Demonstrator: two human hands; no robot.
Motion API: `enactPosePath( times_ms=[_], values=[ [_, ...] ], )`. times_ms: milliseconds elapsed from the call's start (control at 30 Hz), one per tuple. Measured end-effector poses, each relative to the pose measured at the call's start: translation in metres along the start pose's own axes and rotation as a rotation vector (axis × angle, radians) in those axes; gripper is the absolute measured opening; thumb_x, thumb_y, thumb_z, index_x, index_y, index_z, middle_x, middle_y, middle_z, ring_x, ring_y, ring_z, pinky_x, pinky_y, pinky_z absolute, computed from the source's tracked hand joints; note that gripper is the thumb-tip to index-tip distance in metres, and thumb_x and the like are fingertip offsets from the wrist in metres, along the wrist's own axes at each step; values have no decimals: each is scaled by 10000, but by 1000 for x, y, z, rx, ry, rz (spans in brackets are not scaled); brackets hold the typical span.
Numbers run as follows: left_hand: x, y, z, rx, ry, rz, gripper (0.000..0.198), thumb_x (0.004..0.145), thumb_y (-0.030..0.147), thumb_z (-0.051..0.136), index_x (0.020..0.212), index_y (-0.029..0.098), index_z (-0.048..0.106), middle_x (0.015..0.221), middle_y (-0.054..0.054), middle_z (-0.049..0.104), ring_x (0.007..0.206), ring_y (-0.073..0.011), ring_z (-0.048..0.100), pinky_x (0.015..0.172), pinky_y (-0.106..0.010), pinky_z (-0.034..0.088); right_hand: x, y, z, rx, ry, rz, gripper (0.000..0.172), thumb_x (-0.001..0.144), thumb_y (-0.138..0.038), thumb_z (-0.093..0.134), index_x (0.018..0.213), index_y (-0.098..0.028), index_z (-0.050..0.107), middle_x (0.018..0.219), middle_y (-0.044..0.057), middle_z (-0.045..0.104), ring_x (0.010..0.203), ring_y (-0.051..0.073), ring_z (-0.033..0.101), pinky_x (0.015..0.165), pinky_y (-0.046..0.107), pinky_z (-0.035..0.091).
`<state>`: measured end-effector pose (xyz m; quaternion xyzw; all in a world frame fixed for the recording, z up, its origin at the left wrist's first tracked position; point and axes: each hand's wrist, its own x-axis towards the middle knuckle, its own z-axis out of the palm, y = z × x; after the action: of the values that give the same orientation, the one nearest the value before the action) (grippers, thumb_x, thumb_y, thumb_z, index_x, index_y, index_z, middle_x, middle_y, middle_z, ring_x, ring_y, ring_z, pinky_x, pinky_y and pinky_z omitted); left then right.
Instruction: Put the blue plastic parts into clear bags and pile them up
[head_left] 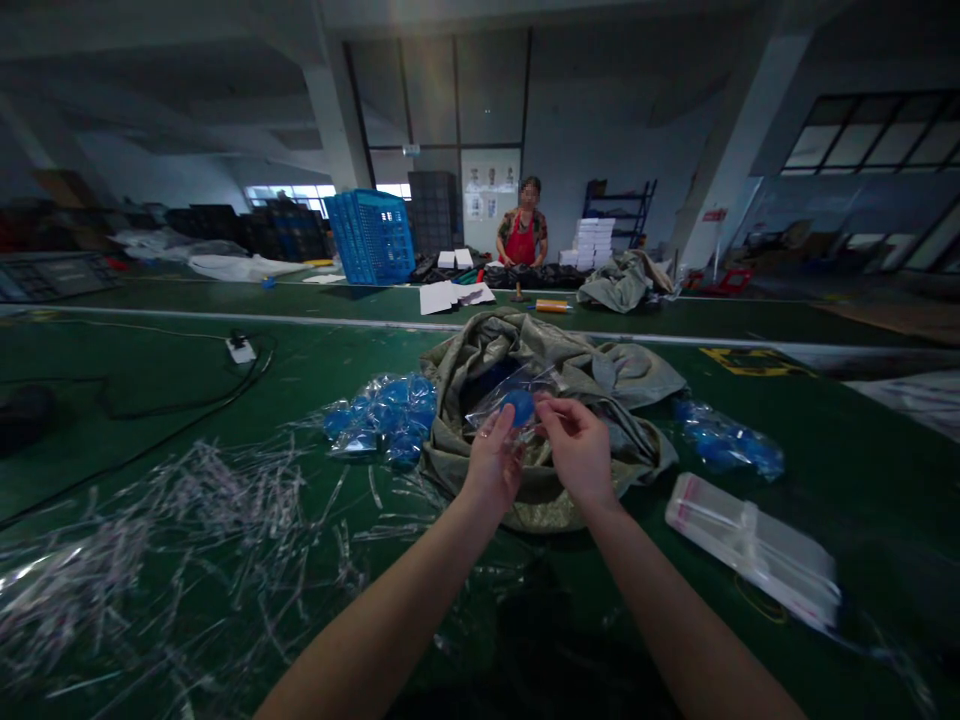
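Between my hands is a round blue item [517, 407] inside a clear plastic bag [487, 398]. My left hand [496, 455] grips the bagged item, thumb on its front. With fingertips pinched together, my right hand [576, 440] holds the right edge of the same bag. Both hands are over the mouth of a grey-green woven sack [551, 508], whose sides are rolled down on the table. Bagged blue items [386, 410] lie in a pile left of the sack, and more bagged blue items [727, 440] lie to its right.
Clear plastic strips [217, 500] litter the green table [322, 350] at left. A stack of clear bags [750, 545] lies at right. A power strip [240, 349] with black cable sits far left. Beyond stand a blue crate [371, 238] and a person in a red apron [520, 240].
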<state>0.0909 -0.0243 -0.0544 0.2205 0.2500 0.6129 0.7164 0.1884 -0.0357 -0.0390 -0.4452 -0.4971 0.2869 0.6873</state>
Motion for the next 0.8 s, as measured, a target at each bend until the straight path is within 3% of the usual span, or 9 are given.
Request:
enactPosePath(
  times_ms=[167, 333, 433, 633, 800],
  values=[
    [4, 12, -22, 61, 19, 113, 411, 619, 406, 814, 928, 184, 659, 910, -29, 711, 787, -140, 653, 717, -248, 481, -1, -9, -5, -136, -11, -14, 301, 764, -472, 658, 821, -177, 652, 867, 83, 725, 728, 213, 678, 654, 345, 575],
    [10, 43, -38, 421, -48, 319, 380, 615, 331, 819, 929, 150, 706, 899, -67, 726, 824, -170, 666, 815, -305, 486, -3, -16, -7, -168, -100, 8, 290, 756, -467, 668, 806, -182, 654, 806, 73, 721, 695, 216, 679, 614, 333, 569],
    [8, 56, -39, 579, -88, 407, 298, 651, 355, 786, 864, 151, 736, 868, -71, 733, 828, -188, 665, 828, -329, 488, -4, -20, -7, -221, -151, -27, 258, 776, -434, 653, 810, -180, 670, 797, 71, 725, 676, 208, 674, 642, 334, 551],
    [5, 68, -36, 774, -163, 592, 160, 709, 330, 730, 775, 186, 751, 976, -70, 717, 934, -212, 643, 876, -362, 478, 2, -22, -10, -347, -304, -126, 149, 759, -331, 656, 765, -190, 704, 877, 61, 732, 846, 218, 663, 777, 334, 503],
    [8, 65, -35, 914, -100, 738, 92, 719, 272, 713, 739, 190, 750, 1020, -85, 691, 980, -217, 625, 910, -373, 462, 14, -6, -10, -304, -364, -88, 145, 741, -326, 668, 761, -189, 708, 822, 53, 720, 787, 203, 652, 760, 332, 495]
  ],
)
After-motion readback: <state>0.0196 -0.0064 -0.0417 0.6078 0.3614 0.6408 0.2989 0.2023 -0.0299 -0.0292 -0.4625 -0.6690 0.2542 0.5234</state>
